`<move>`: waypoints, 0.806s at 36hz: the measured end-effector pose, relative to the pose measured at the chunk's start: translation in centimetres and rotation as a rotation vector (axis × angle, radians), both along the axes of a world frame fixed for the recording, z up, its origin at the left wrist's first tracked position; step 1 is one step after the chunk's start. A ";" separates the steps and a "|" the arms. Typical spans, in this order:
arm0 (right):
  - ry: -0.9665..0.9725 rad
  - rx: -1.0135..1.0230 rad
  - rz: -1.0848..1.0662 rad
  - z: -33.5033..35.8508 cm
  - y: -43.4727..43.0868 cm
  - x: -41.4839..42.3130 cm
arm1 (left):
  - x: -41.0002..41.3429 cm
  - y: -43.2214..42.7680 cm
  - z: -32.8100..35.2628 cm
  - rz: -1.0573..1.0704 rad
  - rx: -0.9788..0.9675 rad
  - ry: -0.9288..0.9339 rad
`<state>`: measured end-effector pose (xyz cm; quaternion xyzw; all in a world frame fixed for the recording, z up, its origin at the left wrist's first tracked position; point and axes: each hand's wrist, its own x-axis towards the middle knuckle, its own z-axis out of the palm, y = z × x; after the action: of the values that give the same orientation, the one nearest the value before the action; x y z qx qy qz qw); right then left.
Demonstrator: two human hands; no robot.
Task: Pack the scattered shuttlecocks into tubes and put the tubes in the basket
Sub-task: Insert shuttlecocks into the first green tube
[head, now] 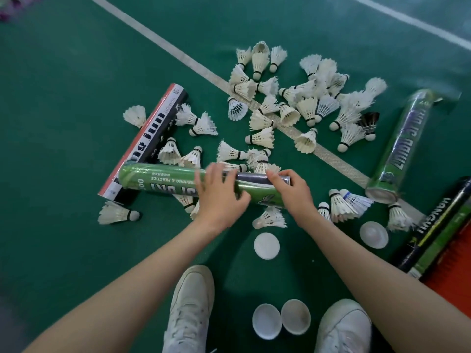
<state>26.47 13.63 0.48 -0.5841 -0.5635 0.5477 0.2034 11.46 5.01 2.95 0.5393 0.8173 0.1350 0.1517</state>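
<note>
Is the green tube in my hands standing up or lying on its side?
On its side: the green tube runs left to right, held by the left hand and right hand.

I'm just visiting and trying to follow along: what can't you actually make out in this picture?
Head view:
Inside of the green tube: opaque wall, mouth partly under the right hand.
Its label: middle letters under the left hand.
Orange thing, maybe the basket: cut off by the right edge.
Purple object, top left corner: blurred, cut off.
</note>
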 end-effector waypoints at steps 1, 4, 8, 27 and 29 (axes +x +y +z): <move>0.017 -0.010 0.013 0.1 0.1 0.0 | 0.0 0.1 0.0 -0.135 -0.048 0.040; 0.087 -0.048 0.042 0.3 0.2 -0.1 | -0.5 0.7 -0.1 -0.401 -0.180 0.223; 0.182 -0.112 0.027 1.0 0.1 -0.9 | -1.7 1.1 0.4 -0.456 -0.166 0.317; -0.443 0.219 0.522 -2.3 -1.0 -1.6 | -5.9 -3.9 -0.8 0.009 -0.311 0.112; -0.424 0.209 0.425 -2.3 -1.0 -1.7 | -5.8 -3.9 -1.1 0.009 -0.311 0.147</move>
<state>24.73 12.63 -1.79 -0.5302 -0.7559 0.3834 0.0213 5.66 1.07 1.86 0.5142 0.8395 -0.0322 0.1726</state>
